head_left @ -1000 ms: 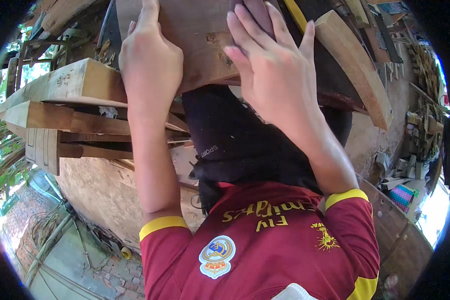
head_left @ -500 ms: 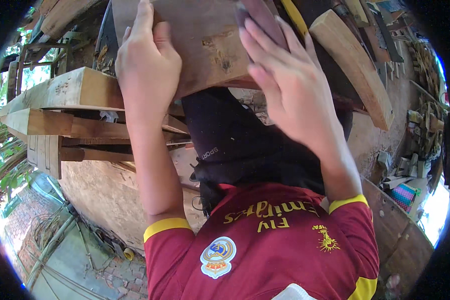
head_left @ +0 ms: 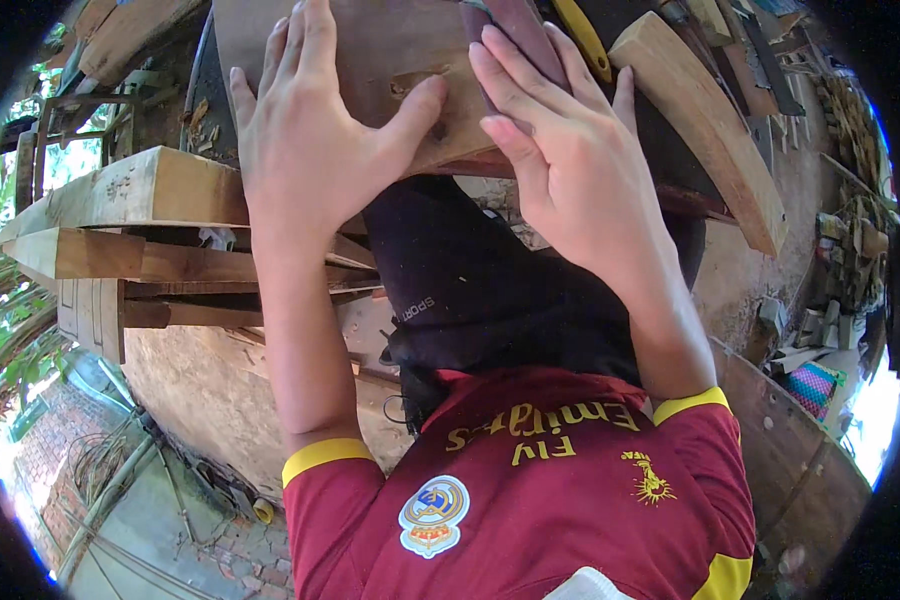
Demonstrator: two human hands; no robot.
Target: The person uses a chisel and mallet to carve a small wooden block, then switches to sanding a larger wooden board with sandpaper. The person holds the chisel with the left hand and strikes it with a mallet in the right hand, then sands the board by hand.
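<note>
A brown wooden board with a darker knot lies before me at the top of the view. Flat on its left part rests my left hand, fingers outstretched and thumb spread towards the knot. My right hand is over the board's right side, holding a reddish-brown strip that looks like folded sandpaper. Its fingers lie long on the strip, with the thumb along the near side. The strip's far end runs out of the picture.
A yellow-handled tool lies right of the board, beside a curved wooden piece. Thick timber beams jut out at left. Wood offcuts are heaped on the ground at far right.
My left hand has spread its fingers and swung its thumb out to the right over the board. My right hand and the sandpaper have shifted slightly left.
</note>
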